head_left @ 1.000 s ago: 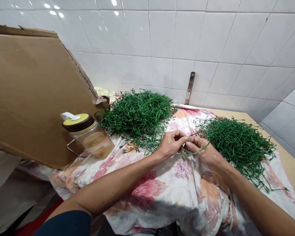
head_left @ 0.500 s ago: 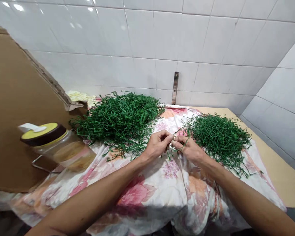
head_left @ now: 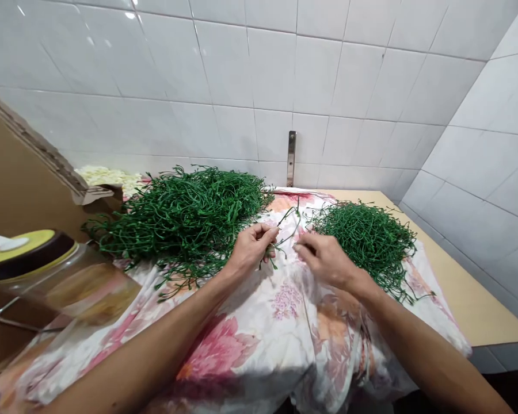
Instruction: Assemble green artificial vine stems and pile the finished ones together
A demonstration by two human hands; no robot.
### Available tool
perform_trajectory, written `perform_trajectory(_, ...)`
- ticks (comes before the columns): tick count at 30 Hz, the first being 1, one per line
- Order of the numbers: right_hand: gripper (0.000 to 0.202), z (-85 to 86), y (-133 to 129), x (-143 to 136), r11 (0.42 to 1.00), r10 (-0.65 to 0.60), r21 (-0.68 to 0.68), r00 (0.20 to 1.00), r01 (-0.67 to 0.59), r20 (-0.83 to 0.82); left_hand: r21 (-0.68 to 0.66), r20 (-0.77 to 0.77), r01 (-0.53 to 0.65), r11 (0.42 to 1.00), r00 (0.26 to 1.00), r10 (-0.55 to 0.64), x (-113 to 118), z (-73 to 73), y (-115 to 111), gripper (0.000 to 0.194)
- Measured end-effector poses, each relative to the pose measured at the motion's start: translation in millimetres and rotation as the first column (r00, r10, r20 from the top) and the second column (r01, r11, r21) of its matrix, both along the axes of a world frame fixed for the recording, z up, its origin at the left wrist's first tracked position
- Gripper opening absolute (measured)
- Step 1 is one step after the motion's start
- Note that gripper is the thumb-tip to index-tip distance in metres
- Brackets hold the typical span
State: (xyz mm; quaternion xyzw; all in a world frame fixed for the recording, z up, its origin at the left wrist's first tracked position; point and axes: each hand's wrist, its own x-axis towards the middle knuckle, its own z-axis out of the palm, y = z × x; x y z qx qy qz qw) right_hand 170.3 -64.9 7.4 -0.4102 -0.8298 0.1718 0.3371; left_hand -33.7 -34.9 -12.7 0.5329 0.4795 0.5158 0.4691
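My left hand pinches a thin green branching stem, which looks like artificial greenery, between thumb and forefinger. Its sprigs stick up and to the right past the fingertips, and a few hang below. My right hand is just to the right, apart from the left, with its fingers curled closed; whether anything is in them is hidden. A large heap of green stems lies beyond my left hand. Behind my right hand sits a smaller heap of green stems.
A floral cloth covers most of the wooden table. On the left are a clear jar with a yellow-and-brown lid and a cardboard box. Pale cream pieces lie behind the box. A tiled wall stands at the back.
My hands were together at the stem; now the right has drawn away from the left, and the stem stays in my left hand. The view has shifted to the right.
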Motion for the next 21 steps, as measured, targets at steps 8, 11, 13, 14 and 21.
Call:
perform_trajectory(8,0.031,41.4,52.6,111.0,0.734,-0.639,0.133,0.744,0.666,-0.196,-0.092,0.085,0.105,0.99,0.992,-0.098,7.6,2.7,-8.5,0.043)
perform_trajectory(11,0.043,37.6,64.1,135.9,0.672,-0.68,0.282,0.721,0.685,-0.131,-0.107,0.142,0.133,0.985,0.983,-0.118,8.9,3.1,-9.7,0.045)
perform_trajectory(13,0.039,35.2,64.8,142.1,0.621,-0.69,0.424,0.716,0.66,-0.105,-0.12,0.172,0.147,0.982,0.977,-0.125,8.4,4.0,-10.3,0.045)
perform_trajectory(14,0.034,34.8,63.0,141.8,0.597,-0.685,0.473,0.719,0.648,-0.121,-0.128,0.188,0.156,0.979,0.973,-0.131,8.0,4.6,-10.7,0.044)
perform_trajectory(21,0.023,33.4,23.9,80.6,0.699,-0.484,0.407,0.808,0.588,-0.337,-0.119,0.278,0.218,0.969,0.944,-0.178,4.8,6.5,-12.6,0.034)
